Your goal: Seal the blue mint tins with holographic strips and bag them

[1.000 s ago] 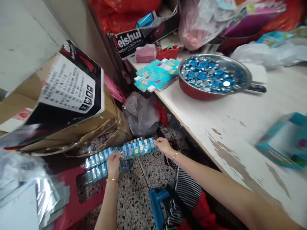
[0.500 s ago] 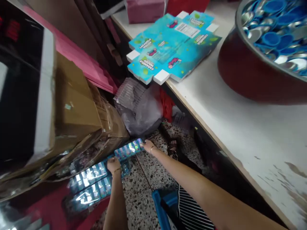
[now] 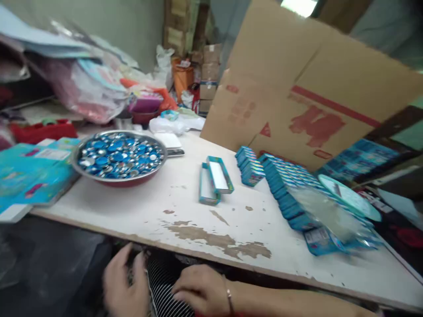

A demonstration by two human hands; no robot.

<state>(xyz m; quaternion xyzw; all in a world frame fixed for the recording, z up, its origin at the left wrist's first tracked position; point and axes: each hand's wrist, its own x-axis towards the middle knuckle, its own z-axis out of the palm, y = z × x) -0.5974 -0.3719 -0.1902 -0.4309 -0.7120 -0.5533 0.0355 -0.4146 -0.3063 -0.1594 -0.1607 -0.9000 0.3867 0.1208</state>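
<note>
Below the table's front edge, my left hand (image 3: 127, 281) is raised and blurred, its thumb and fingers apart with nothing between them. To its right my right hand (image 3: 201, 288) is near the striped cloth (image 3: 165, 286) on my lap, its fingers curled; whether they hold anything is hidden. A wide metal bowl (image 3: 132, 179) full of blue and silver caps (image 3: 120, 154) stands on the table. Two shallow blue box trays, one (image 3: 220, 176) partly over the other (image 3: 207, 187), lie mid-table.
Flat blue cartons (image 3: 53, 176) lie at the table's left. Rows of small blue boxes (image 3: 280, 189) stand at the right, partly under clear plastic (image 3: 330, 215). A large cardboard sheet (image 3: 297, 88) leans behind them. The table's white top (image 3: 148, 211) is worn near its front.
The view has swung up from the floor to the tabletop. My hands have left the shiny blue packs by the floor and are now below the table edge.
</note>
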